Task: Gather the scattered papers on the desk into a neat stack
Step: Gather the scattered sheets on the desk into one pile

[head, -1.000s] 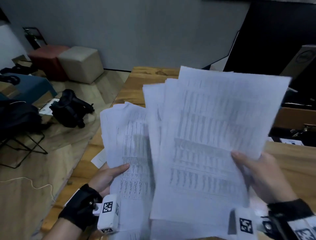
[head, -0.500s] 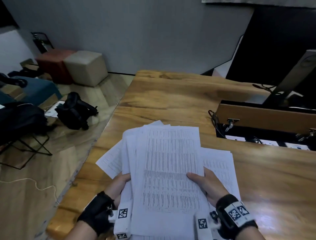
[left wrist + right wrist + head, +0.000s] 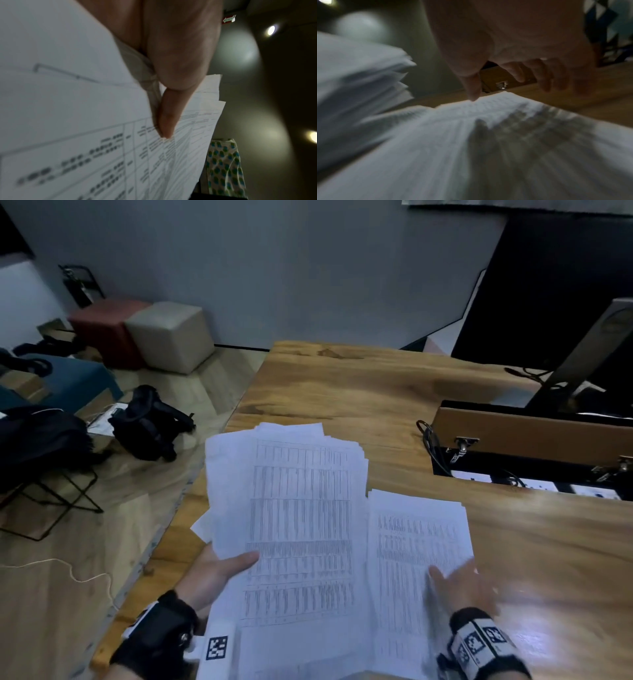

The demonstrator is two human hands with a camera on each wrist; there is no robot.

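Note:
A fanned bundle of printed sheets [image 3: 294, 508] is held above the wooden desk [image 3: 376, 392] near its left edge. My left hand [image 3: 222, 570] grips it at the lower left, thumb on top; in the left wrist view the thumb [image 3: 168, 119] presses on the bundle of sheets [image 3: 85, 148]. A second pile of papers [image 3: 411, 549] lies flat on the desk to the right. My right hand [image 3: 462, 580], blurred, hovers with spread fingers over that pile's right edge and holds nothing. The right wrist view shows the right hand's fingers [image 3: 544, 75] apart above the flat papers [image 3: 488, 135].
A brown-edged cable box [image 3: 527, 440] with cables sits open in the desk at the right, a monitor stand [image 3: 582, 354] behind it. Left of the desk edge the floor holds a black bag [image 3: 150, 422], a folding stool [image 3: 41, 446] and two cube seats [image 3: 171, 337].
The bundle came down from in front of the camera toward the desk. My right hand let go of it and moved right over the flat pile; the left hand keeps its grip.

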